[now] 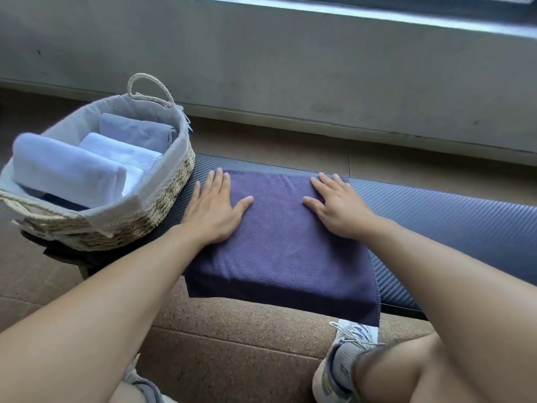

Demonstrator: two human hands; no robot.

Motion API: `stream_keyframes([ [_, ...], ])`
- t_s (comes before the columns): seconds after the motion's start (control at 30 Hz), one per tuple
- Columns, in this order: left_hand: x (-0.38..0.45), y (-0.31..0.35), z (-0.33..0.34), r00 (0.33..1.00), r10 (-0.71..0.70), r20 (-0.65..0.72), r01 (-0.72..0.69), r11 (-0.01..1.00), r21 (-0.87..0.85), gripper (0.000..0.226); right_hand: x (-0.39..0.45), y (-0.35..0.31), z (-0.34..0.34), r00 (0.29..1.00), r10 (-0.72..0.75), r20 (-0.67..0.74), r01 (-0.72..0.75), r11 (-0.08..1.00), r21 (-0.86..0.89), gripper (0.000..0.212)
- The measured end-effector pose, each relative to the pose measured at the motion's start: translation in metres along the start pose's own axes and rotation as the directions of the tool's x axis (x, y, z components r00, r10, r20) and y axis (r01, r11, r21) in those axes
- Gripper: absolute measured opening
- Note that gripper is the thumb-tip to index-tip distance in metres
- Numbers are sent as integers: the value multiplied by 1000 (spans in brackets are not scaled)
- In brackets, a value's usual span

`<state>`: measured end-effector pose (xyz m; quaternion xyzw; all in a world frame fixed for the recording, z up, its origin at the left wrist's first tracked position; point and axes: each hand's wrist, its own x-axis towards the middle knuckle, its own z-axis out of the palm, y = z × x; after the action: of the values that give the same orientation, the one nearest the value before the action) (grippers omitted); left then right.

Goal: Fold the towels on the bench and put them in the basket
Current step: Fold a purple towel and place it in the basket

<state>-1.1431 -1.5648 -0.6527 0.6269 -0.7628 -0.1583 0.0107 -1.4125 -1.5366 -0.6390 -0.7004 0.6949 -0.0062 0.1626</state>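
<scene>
Here, both hands (216, 206) (338, 206) flat on purple towel (279, 251).

The purple towel (279, 242) looks like soft matt microfibre, the bench (453, 216) pad has a ribbed carbon-fibre-style weave with slight sheen, the basket (162, 196) is rough woven straw with cloth lining, floor (232, 353) looks like speckled cork.

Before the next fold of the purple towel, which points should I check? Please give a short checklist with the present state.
1. Purple towel lies flat on the bench: ok.
2. Left hand and right hand press on it, fingers straight: ok.
3. Near edge hangs over the bench front: not ok.
4. Basket stands beside the towel: ok.
5. Space in the basket next to the folded towels: cannot tell.
</scene>
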Motion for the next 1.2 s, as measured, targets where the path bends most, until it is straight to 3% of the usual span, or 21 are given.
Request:
stream_keyframes([
  [0.2,3,2,2,999,-20,-48,20,1000,6,88,-5,10,7,999,26,-31,-26,999,-26,75],
  [0.3,-2,2,-2,990,1,-139,7,998,57,80,-8,1,6,996,53,-66,-58,996,-71,76],
  [0.43,-19,17,-10,962,74,-262,-92,994,-56,69,-13,-28,5,988,-79,-133,68,994,-84,74],
  [0.5,-38,20,-2,961,157,-228,-181,980,-87,72,-20,-37,13,986,-134,-96,130,990,-50,73],
  [0.57,-55,16,11,967,229,-109,-231,973,-10,86,-25,-39,23,989,-144,-42,142,989,-45,74],
  [0.67,-61,3,21,972,235,-18,-233,968,98,95,-25,-35,28,988,-147,-40,144,988,-63,76],
  [0.8,-66,-6,20,977,213,-31,-207,969,135,100,-26,-38,25,990,-138,-25,135,987,-90,77],
  [0.93,-84,-6,18,977,210,-40,-203,971,122,106,-40,-57,22,975,-197,-105,188,978,-94,79],
  [1.07,-111,-2,27,908,398,-135,-391,917,73,107,-59,-61,37,964,-267,-17,263,957,-122,82],
  [1.13,-123,-6,39,868,472,-155,-450,879,160,110,-58,-60,35,969,-247,17,248,964,-97,80],
  [1.2,-128,-14,49,868,482,-114,-440,856,272,111,-62,-67,22,972,-228,55,232,970,-79,78],
])
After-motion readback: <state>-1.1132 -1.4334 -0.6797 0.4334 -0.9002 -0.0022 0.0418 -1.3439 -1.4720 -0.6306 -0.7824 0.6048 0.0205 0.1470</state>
